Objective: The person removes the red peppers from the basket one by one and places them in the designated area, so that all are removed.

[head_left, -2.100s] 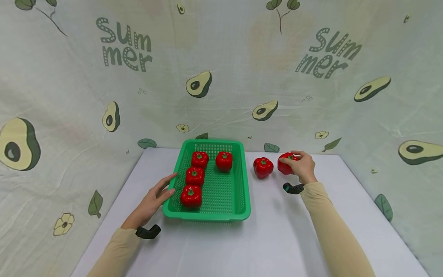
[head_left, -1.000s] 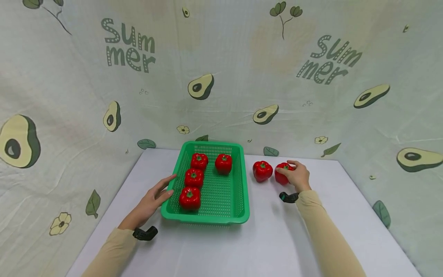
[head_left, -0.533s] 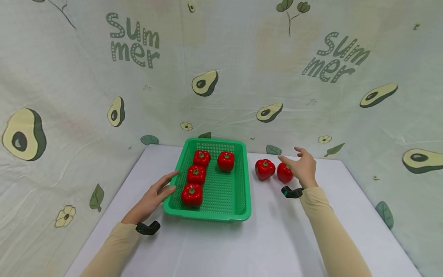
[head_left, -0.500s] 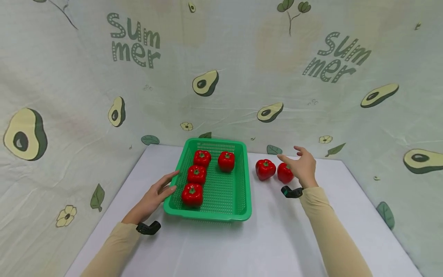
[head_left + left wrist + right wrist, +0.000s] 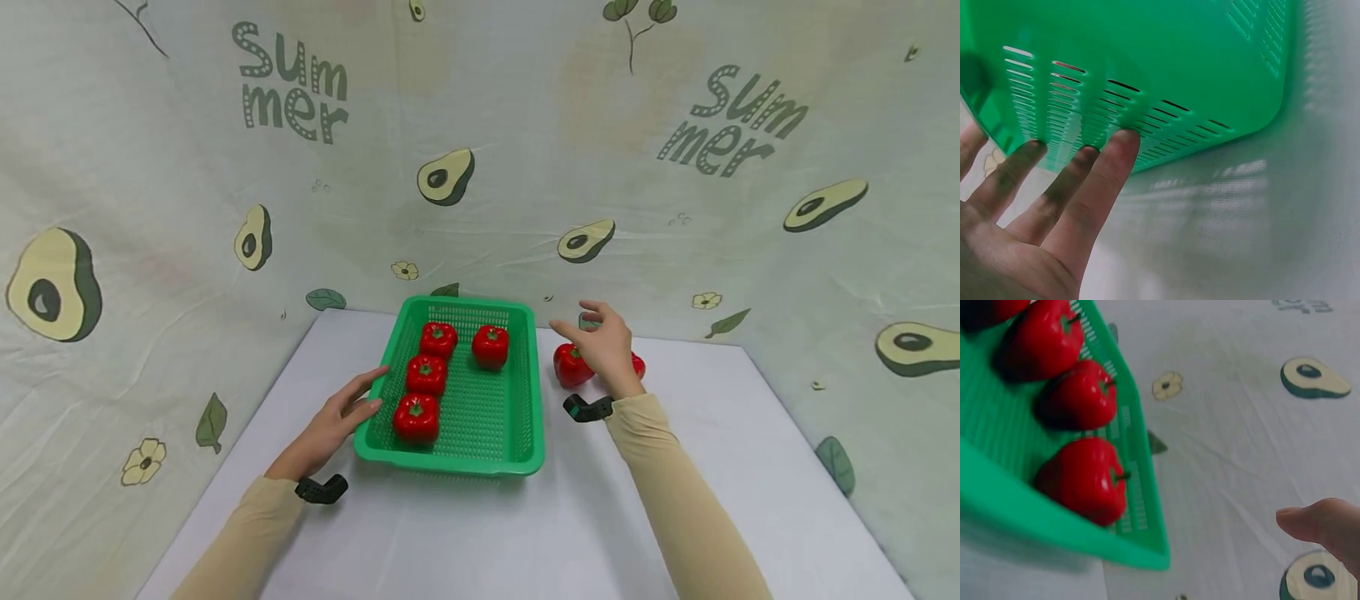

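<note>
Against the left side of a green plastic basket (image 5: 480, 468), my left hand (image 5: 330, 429) rests with its fingers extended; in the left wrist view the fingertips (image 5: 1124, 142) touch the slotted wall. Inside stand several red bell peppers: a column of three along the left, with one pepper (image 5: 416, 419) at the front, and a single pepper (image 5: 491, 347) at the back right. To the basket's right, my right hand (image 5: 606, 346) hovers with thumb and fingers spread, holding nothing. It partly covers a pepper (image 5: 570, 367) on the table and nearly hides another pepper (image 5: 638, 367) just right of it.
The white table (image 5: 720, 467) carries the basket and the two loose peppers. A printed cloth (image 5: 510, 150) with avocados and lettering hangs behind and at both sides. A black wrist camera (image 5: 587, 408) sits on the right wrist, and another wrist camera (image 5: 322, 490) on the left.
My right hand has set the rightmost pepper down beside its neighbour, let go, lifted and moved left over the two loose peppers. The left hand has stayed at the basket.
</note>
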A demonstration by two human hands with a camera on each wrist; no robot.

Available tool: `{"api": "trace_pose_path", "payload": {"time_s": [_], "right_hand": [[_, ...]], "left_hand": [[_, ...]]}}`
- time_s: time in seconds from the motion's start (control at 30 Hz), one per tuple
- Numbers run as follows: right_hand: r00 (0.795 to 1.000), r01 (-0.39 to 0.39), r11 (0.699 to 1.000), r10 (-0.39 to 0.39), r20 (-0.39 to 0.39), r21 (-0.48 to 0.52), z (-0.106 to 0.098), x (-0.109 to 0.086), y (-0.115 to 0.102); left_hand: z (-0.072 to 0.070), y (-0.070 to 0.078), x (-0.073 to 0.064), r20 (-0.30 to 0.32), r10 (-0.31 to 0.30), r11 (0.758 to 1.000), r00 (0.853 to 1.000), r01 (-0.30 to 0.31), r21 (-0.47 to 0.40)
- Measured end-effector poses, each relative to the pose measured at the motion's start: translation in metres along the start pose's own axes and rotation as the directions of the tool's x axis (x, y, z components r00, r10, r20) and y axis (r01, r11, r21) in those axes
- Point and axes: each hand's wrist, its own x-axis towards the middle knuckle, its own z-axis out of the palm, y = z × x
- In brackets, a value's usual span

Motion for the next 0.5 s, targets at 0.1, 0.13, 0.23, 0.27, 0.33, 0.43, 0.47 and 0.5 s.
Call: {"api": "trace_pose_path", "payload": {"time_s": [0.1, 0.13, 0.23, 0.27, 0.33, 0.43, 0.47, 0.5], "right_hand": [[1.0, -0.001, 0.999, 0.001, 0.0, 0.041, 0.009, 0.0, -0.003], [1.0, 0.0, 0.999, 0.0, 0.002, 0.049, 0.012, 0.0, -0.004], [1.0, 0.003, 0.998, -0.004, 0.013, 0.069, 0.022, 0.0, -0.009], [1.0, 0.004, 0.997, -0.006, 0.02, 0.075, 0.026, 0.001, -0.011], [0.999, 0.01, 0.997, -0.013, 0.036, 0.082, 0.033, 0.001, -0.014], [0.999, 0.018, 0.997, -0.021, 0.043, 0.079, 0.043, 0.003, -0.017], [0.999, 0.017, 0.997, -0.02, 0.043, 0.078, 0.046, 0.003, -0.017], [0.999, 0.017, 0.997, -0.02, 0.043, 0.07, 0.049, 0.003, -0.017]], "left_hand": [[0.0, 0.002, 0.003, 0.004, -0.005, 1.0, 1.0, 0.005, 0.009], [0.0, 0.002, 0.003, 0.005, -0.006, 1.0, 1.0, 0.006, 0.011], [0.0, 0.003, 0.003, -0.001, -0.013, 1.0, 1.0, 0.013, 0.007], [0.001, 0.002, 0.002, -0.005, -0.014, 1.0, 1.0, 0.014, 0.004], [0.001, 0.002, 0.0, -0.015, -0.021, 1.0, 1.0, 0.021, -0.002], [0.002, 0.001, -0.002, -0.023, -0.017, 1.0, 1.0, 0.017, -0.009], [0.002, 0.001, -0.002, -0.023, -0.016, 1.0, 1.0, 0.016, -0.012], [0.002, 0.0, -0.001, -0.021, -0.014, 1.0, 1.0, 0.014, -0.015]]}}
